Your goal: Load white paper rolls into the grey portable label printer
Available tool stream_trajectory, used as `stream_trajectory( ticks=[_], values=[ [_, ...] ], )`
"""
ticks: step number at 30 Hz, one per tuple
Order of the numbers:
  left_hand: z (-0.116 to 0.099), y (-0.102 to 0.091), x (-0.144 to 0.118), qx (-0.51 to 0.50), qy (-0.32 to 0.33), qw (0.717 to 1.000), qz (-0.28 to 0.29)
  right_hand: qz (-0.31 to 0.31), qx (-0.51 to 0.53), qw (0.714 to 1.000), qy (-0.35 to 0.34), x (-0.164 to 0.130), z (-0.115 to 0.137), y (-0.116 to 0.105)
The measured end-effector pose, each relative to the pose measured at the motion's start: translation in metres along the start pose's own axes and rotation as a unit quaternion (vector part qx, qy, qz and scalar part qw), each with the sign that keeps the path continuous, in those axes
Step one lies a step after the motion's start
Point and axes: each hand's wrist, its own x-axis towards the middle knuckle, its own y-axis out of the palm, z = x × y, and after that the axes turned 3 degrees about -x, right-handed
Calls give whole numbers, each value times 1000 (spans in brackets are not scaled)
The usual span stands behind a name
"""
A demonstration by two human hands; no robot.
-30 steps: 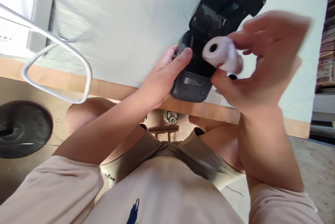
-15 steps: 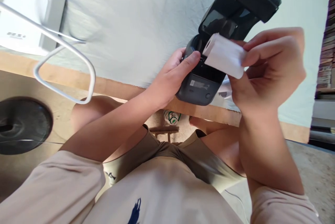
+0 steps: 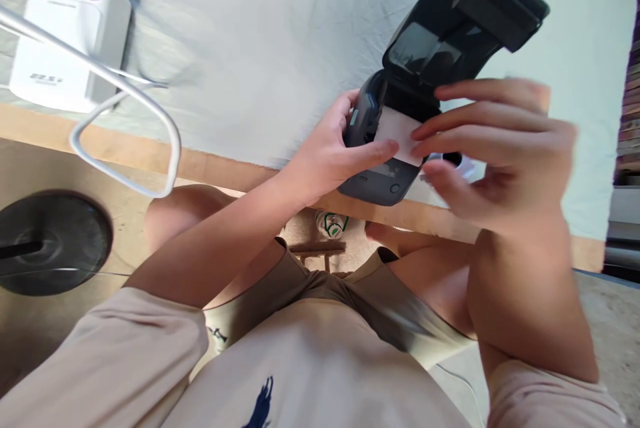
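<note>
Black printer (image 3: 373, 188), lid up, over the table (image 3: 250, 68). White box's (image 3: 65, 41) lettering is too blurry for me. Left hand (image 3: 327, 158) clasps the printer; right hand (image 3: 510, 148) has loosely spread fingers by the paper roll (image 3: 397, 128), now inside, not pinched anymore.

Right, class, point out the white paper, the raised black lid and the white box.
White paper (image 3: 393, 127): head view, exposed upper face.
Raised black lid (image 3: 453, 18): head view, inner side.
White box (image 3: 70, 23): head view, front face.
</note>
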Motion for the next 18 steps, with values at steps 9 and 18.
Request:
stream_trajectory(
  ticks=[9, 18],
  values=[
    [7, -10, 4, 40, 18, 998, 45, 89, -101, 991, -12, 1, 2, -10],
    [10, -16, 4, 55, 36, 994, 85, 125, -195, 972, 45, 1, 5, -7]
  ],
)
